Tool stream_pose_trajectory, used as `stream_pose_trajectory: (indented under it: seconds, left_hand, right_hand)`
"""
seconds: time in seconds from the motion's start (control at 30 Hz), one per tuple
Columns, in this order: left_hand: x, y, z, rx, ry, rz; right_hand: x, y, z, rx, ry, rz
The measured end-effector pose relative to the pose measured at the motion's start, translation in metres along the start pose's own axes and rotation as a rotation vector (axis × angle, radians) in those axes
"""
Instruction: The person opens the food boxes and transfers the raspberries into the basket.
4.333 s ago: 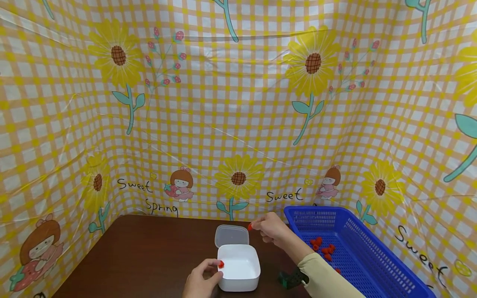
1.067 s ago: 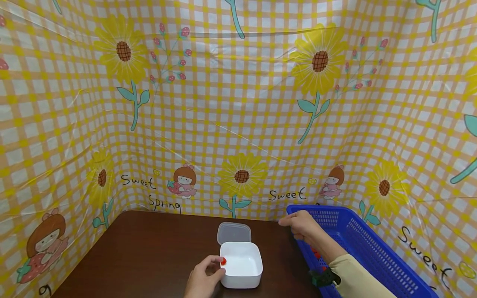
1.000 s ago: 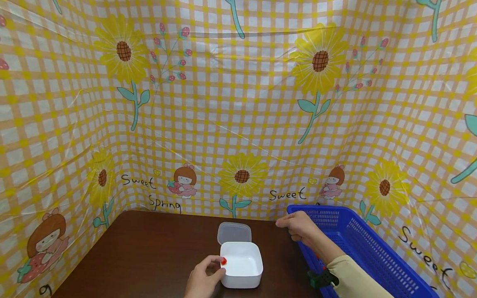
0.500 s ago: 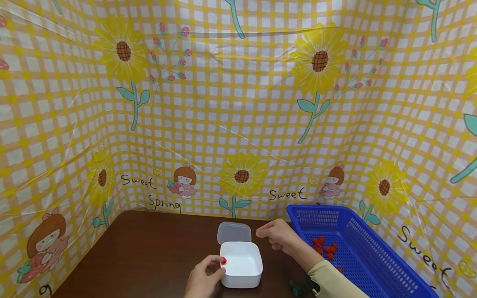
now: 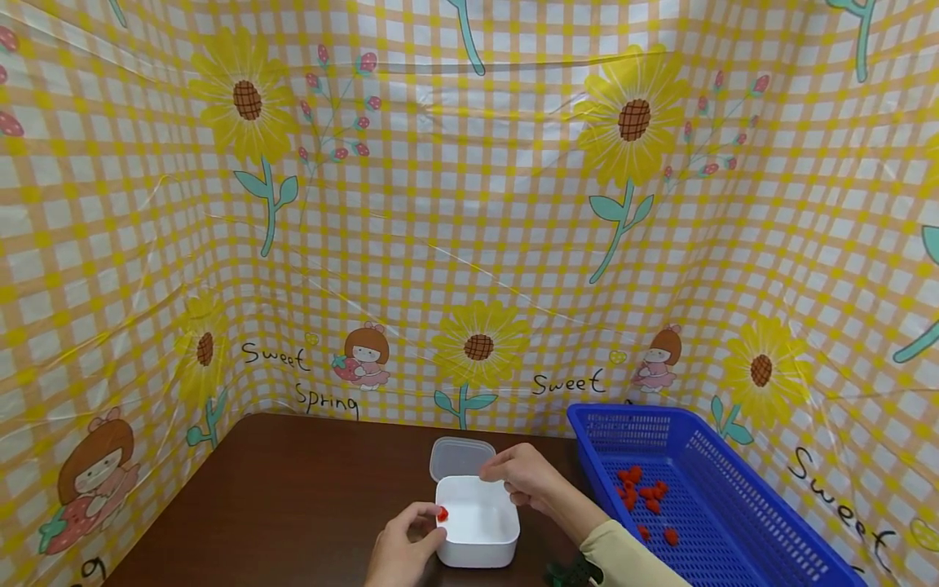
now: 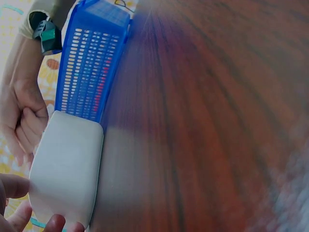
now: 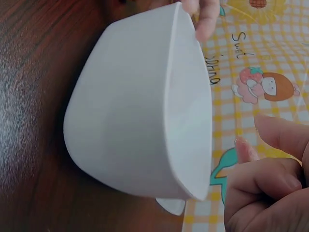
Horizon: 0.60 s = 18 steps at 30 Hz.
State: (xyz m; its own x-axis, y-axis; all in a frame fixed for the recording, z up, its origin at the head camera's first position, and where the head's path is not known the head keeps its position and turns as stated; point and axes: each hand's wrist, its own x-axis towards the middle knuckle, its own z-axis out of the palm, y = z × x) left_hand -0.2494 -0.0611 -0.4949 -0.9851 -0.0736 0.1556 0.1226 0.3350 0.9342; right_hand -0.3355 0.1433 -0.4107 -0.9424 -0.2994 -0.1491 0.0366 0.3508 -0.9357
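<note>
My left hand (image 5: 403, 542) grips a white square plastic box (image 5: 478, 556) by its left wall, fingers at the rim. Beside those fingertips, at the left inside edge, shows a small red piece (image 5: 443, 514); whether they touch it cannot be told. Over the box's back right corner hovers my right hand (image 5: 521, 473). In the right wrist view, this hand (image 7: 270, 179) has two fingertips apart, another finger curled, and nothing visible between them. The box (image 7: 125, 101) hides its own floor in that view. A translucent lid (image 5: 458, 456) lies behind the box.
A blue perforated basket (image 5: 741, 497) stands to the right, with several small red pieces (image 5: 653, 505) in it. Brown wood-grain tabletop (image 5: 293, 497) extends left of the box. Checked, flower-printed cloth (image 5: 411, 244) hangs behind and on both sides.
Earlier my right hand carried a red piece near the lid. From beside the basket it has since moved left, down to the box. My left hand and the box stay put.
</note>
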Motion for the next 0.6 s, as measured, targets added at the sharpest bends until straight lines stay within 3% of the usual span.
stream_pose_trajectory:
  seconds: [0.33,0.6]
  left_hand:
    - [0.000,-0.001,0.000,-0.003,-0.010,-0.003]
    - [0.000,-0.002,-0.001,0.024,-0.004,0.005]
  right_hand:
    - [0.006,0.006,0.016,0.066,-0.109,-0.021]
    - [0.010,0.014,0.032,0.057,-0.126,-0.018]
